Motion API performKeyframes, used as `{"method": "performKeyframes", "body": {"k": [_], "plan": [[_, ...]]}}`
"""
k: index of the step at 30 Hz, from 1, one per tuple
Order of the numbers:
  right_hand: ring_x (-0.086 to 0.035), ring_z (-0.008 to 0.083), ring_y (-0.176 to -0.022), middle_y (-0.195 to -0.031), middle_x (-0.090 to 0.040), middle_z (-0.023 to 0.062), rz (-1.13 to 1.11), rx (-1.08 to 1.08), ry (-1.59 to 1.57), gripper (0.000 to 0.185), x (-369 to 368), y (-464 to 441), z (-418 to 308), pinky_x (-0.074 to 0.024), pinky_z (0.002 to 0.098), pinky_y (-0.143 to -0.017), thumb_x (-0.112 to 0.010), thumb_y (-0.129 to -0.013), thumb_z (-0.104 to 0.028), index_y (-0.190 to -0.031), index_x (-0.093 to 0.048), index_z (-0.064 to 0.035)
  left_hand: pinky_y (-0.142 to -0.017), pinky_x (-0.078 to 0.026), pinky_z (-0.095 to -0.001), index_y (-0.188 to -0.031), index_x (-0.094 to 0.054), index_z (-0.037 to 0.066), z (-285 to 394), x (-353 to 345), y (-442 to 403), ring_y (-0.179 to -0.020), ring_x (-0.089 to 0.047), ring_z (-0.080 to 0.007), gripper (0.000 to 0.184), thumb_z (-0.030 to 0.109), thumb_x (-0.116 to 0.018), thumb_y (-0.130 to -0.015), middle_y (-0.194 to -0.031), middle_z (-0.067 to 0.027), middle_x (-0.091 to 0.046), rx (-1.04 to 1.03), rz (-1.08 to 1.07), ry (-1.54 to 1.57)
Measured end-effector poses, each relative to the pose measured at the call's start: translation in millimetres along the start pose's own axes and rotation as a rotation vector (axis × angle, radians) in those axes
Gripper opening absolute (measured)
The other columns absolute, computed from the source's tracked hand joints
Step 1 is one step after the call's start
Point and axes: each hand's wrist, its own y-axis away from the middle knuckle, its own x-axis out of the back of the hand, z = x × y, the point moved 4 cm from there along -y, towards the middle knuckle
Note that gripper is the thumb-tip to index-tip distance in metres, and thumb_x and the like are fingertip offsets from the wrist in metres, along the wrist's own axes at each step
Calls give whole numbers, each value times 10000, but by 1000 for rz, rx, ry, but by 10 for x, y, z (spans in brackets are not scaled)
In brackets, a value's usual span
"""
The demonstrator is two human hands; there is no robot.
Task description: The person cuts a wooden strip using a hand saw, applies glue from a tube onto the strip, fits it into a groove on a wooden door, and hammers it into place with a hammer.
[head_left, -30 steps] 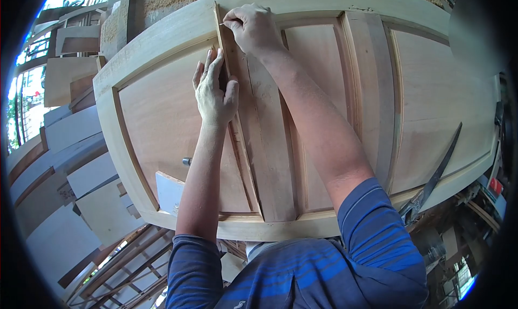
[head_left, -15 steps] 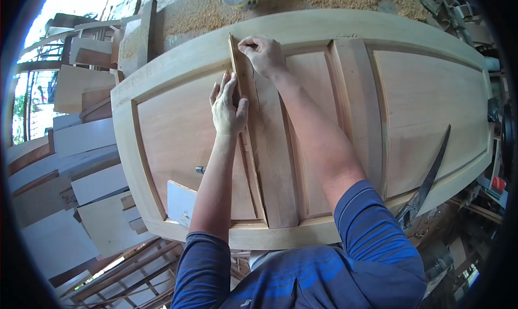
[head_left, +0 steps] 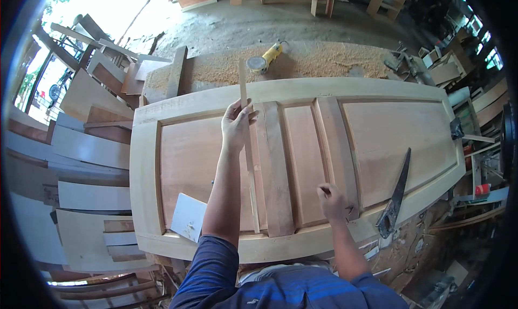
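A floor [head_left: 216,31] opens out well beyond the left fingers, and sawdust [head_left: 318,60] covers much of the bench [head_left: 202,89] past the door [head_left: 186,108]. Boards [head_left: 91,147] crowd the side left of the fingers. The door lies flat beneath both hands. Half a second ago the right hand [head_left: 332,202] was up by the strip [head_left: 252,195]'s far end; now it is down near the door's near edge, and the strip's far end shows past the far edge. More floor is in view. Counted: one strip, grasped in the left hand [head_left: 235,126] and running both ways from its fingers; one sander [head_left: 271,53] beyond them; one offcut [head_left: 189,216] nearer, to their left; one saw [head_left: 397,193] right of the right fingers, which are curled, whether around anything I cannot tell; three panels
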Motion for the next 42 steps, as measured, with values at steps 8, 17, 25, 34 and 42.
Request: {"method": "performKeyframes", "body": {"k": [8, 17, 25, 34, 42], "plan": [[-746, 244, -858, -921, -773, 106, 56, -16, 156, 85, 7, 691, 207, -591, 381, -785, -804, -921, -59, -1003, -796, -37, -766, -575, -283, -1476, -629, 45, 1243, -681, 1270, -1043, -812, -214, 358, 114, -660, -1127, -1457, -113, -733, -71, -423, 65], [-764, 327, -936, -950, -791, 132, 175, 28, 280, 152, -348, 1030, 221, -613, 448, -872, -797, -884, -19, -1034, -784, -41, -713, -553, -236, -1388, -651, 31, 1794, -1048, 2601, -1071, -829, -246, 298, 36, -702, -1094, -1351, -151, -776, -60, -784, 93], [-778, 325, -1005, -1084, -790, 165, 176, 38, 222, 240, -275, 1219, -6, -623, 439, -903, -827, -892, -63, -1125, -779, -31, -707, -559, -241, -1353, -668, 16, 2080, -1145, 3546, -1045, -830, -225, 280, -51, -656, -1081, -1332, -170, -784, -313, -847, -255], [-768, 168, -921, -1009, -812, 88, 127, 33, -219, 215, 354, 1930, -961, -606, 335, -861, -845, -978, -173, -1125, -795, -24, -658, -582, -231, -1343, -653, -16, 2059, -748, 4583, -979, -828, -177, 250, -6, -661, -1094, -1263, -142, -806, -107, -802, -566], [-711, 77, -935, -1013, -786, 13, 64, 123, -700, 168, 956, 2730, -1707, -566, 264, -870, -781, -1059, -120, -1173, -762, 1, -612, -572, -235, -1356, -626, -35, 2094, -427, 5426, -949, -837, -188, 259, 21, -651, -1104, -1226, -142, -820, 91, -815, -777]]}}
